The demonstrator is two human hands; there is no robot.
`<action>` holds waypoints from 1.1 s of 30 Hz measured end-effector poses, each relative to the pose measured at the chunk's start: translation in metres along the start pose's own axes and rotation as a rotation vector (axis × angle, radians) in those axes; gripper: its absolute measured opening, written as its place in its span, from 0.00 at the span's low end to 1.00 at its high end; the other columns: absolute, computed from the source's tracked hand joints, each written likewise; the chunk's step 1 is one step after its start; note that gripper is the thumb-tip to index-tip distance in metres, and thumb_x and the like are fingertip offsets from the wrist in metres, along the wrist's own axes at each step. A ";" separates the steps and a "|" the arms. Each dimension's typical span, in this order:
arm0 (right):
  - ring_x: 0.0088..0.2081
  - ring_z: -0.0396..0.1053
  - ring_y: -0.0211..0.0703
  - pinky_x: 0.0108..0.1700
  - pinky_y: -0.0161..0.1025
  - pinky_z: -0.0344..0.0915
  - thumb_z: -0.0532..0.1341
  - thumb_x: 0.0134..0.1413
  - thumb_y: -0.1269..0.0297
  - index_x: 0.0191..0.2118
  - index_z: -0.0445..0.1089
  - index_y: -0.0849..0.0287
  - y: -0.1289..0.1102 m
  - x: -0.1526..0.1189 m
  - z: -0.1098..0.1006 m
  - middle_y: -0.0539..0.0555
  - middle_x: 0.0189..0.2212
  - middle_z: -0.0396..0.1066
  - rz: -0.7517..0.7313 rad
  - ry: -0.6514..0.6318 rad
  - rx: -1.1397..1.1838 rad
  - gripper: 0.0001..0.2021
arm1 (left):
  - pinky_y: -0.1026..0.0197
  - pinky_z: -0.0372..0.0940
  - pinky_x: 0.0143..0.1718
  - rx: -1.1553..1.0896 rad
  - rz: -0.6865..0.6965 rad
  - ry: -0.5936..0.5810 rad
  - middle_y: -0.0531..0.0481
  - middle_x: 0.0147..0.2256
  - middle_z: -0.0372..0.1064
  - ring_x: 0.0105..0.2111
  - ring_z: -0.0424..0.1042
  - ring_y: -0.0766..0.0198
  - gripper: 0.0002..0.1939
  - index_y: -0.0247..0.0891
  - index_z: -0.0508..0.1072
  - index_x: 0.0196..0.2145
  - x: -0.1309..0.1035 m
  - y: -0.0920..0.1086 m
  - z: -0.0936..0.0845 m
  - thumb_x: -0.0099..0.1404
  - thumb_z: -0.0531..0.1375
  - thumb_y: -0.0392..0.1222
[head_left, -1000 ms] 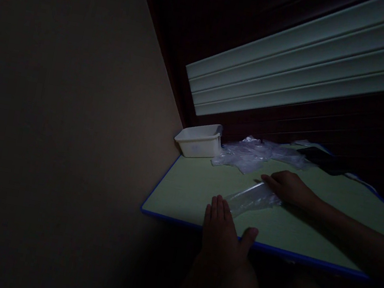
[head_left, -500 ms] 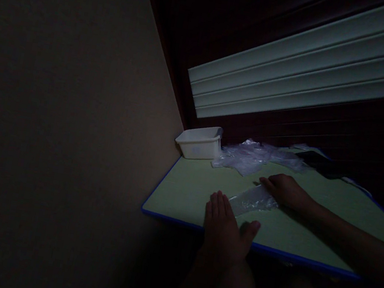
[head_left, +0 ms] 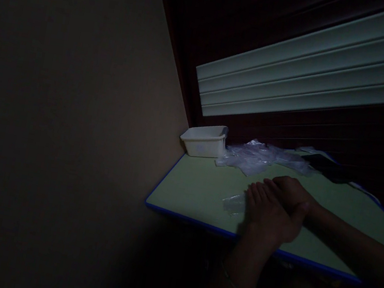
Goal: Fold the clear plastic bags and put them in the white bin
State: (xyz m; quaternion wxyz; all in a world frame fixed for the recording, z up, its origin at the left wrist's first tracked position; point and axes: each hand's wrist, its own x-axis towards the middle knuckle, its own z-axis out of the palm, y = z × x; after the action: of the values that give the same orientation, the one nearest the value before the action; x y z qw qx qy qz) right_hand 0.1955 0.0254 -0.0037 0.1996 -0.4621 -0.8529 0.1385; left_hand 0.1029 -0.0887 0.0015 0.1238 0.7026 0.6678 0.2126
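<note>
A clear plastic bag [head_left: 234, 204] lies flat on the pale green tabletop [head_left: 199, 189], near its front edge. My left hand [head_left: 268, 216] rests palm down over the bag's right part, fingers stretched out and thumb apart. Just behind it and touching it, my right hand [head_left: 291, 190] is closed at the bag's right end. My left hand partly hides the right fingers and that end of the bag. Only the bag's left end shows past my left fingers.
A white plastic bin [head_left: 205, 143] stands at the back left corner by the wall [head_left: 107, 125]. Right of it lies a heap of clear plastic bags [head_left: 260, 155], then a flat black object [head_left: 326, 167]. Blue edging [head_left: 190, 219] rims the table.
My left hand has slid right along the bag, from its left end to beside my right hand. The bag's left end is now uncovered. The view has shifted slightly.
</note>
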 end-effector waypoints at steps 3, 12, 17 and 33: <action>0.30 0.71 0.50 0.35 0.41 0.58 0.47 0.62 0.52 0.22 0.66 0.58 0.001 0.001 0.002 0.64 0.27 0.74 0.009 0.008 -0.016 0.23 | 0.39 0.31 0.65 -0.027 0.005 -0.031 0.27 0.67 0.32 0.67 0.30 0.38 0.53 0.15 0.40 0.66 -0.004 -0.007 -0.002 0.63 0.36 0.70; 0.27 0.70 0.48 0.31 0.40 0.57 0.47 0.61 0.51 0.21 0.66 0.57 0.002 0.001 0.003 0.60 0.23 0.73 0.028 0.037 -0.058 0.23 | 0.42 0.31 0.66 0.027 -0.034 -0.015 0.26 0.66 0.33 0.67 0.29 0.41 0.56 0.13 0.44 0.65 -0.016 -0.019 -0.005 0.61 0.34 0.73; 0.27 0.70 0.49 0.32 0.41 0.57 0.47 0.61 0.50 0.21 0.66 0.58 -0.001 -0.001 0.000 0.60 0.23 0.73 0.006 0.048 -0.042 0.24 | 0.43 0.33 0.66 0.093 -0.083 0.003 0.25 0.66 0.33 0.67 0.30 0.42 0.55 0.12 0.45 0.64 -0.029 -0.035 -0.013 0.62 0.34 0.71; 0.24 0.67 0.45 0.29 0.39 0.56 0.47 0.61 0.49 0.22 0.65 0.57 -0.009 -0.006 -0.006 0.55 0.20 0.69 -0.056 0.038 0.124 0.24 | 0.51 0.45 0.65 -0.041 -0.054 0.203 0.32 0.63 0.52 0.66 0.48 0.51 0.35 0.23 0.59 0.61 -0.041 -0.105 -0.064 0.70 0.42 0.55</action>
State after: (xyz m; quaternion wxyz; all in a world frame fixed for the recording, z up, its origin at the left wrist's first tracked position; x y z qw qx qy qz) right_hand 0.1947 0.0159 0.0041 0.2479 -0.4273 -0.8513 0.1768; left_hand -0.0208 -0.1286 0.0038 0.0757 0.6564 0.6911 0.2930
